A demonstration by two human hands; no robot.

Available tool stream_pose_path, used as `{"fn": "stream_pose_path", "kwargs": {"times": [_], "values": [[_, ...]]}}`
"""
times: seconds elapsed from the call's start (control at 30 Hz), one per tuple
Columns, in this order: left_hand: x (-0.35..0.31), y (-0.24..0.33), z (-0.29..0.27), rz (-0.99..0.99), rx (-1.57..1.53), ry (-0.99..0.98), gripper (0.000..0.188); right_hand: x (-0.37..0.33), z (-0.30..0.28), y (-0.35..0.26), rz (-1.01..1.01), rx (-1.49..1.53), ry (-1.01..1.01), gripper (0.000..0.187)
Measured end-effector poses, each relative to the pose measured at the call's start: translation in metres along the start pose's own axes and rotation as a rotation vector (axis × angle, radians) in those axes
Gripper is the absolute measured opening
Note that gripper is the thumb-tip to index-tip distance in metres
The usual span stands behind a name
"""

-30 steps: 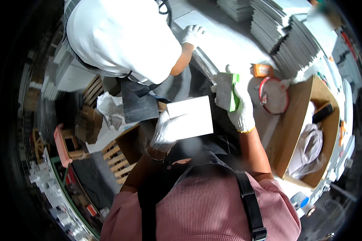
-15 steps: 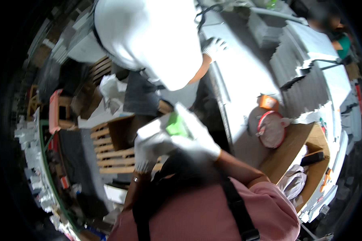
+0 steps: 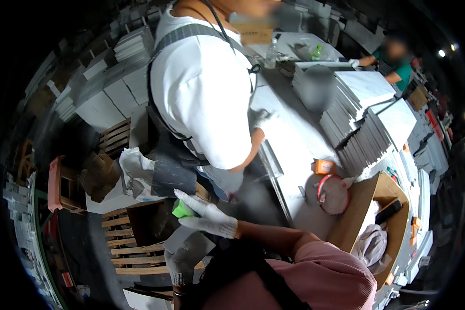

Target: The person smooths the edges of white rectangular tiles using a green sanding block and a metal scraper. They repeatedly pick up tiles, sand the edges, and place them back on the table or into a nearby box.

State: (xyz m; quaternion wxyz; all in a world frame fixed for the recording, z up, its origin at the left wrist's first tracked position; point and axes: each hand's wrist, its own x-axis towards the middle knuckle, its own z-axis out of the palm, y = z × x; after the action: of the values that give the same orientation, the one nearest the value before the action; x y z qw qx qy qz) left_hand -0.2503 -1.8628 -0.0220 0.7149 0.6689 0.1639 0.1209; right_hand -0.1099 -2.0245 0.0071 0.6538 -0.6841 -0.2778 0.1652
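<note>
My left hand [image 3: 180, 264], in a white knit glove, is closed on a small light-grey tile [image 3: 192, 244] held low, close to my body. Just above it and a little farther off, my right hand [image 3: 212, 219], gloved in white too, grips a small bright green block [image 3: 183, 208] between thumb and fingers. The block's exact kind is unclear. It stands apart from the tile. Beneath both hands lies a slatted wooden pallet [image 3: 121, 243].
A co-worker in a white shirt [image 3: 204, 98] leans on the white worktable [image 3: 294, 139] ahead. On it are stacked slabs [image 3: 354, 124], an orange box [image 3: 325, 167], a red-rimmed disc [image 3: 334, 194] and an open cardboard box [image 3: 356, 212]. Another person [image 3: 398, 72] stands far right.
My right hand with the green block has moved left, away from the tile in my left hand. My left hand is lower. The view has shifted, and more of the co-worker shows.
</note>
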Motion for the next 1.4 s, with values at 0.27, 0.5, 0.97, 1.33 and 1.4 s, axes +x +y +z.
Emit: {"fn": "stream_pose_path", "kwargs": {"times": [0.27, 0.5, 0.97, 1.33, 1.4], "values": [[-0.028, 0.018, -0.001, -0.177, -0.410, 0.162, 0.046, 0.011, 0.020, -0.007, -0.150, 0.102, -0.194, 0.077], [-0.045, 0.021, -0.004, -0.145, -0.467, 0.263, 0.044, -0.021, 0.021, -0.017, -0.322, -0.107, -0.387, 0.081], [-0.084, -0.003, 0.026, -0.099, -0.526, 0.483, 0.037, 0.004, 0.019, -0.023, -0.157, -0.052, -0.434, 0.075], [-0.084, 0.002, 0.033, -0.073, -0.465, 0.441, 0.040, 0.000, 0.013, -0.001, -0.091, 0.082, -0.468, 0.078], [-0.081, 0.013, 0.018, -0.107, -0.534, 0.247, 0.041, -0.019, 0.019, -0.011, -0.347, 0.031, -0.451, 0.078]]}}
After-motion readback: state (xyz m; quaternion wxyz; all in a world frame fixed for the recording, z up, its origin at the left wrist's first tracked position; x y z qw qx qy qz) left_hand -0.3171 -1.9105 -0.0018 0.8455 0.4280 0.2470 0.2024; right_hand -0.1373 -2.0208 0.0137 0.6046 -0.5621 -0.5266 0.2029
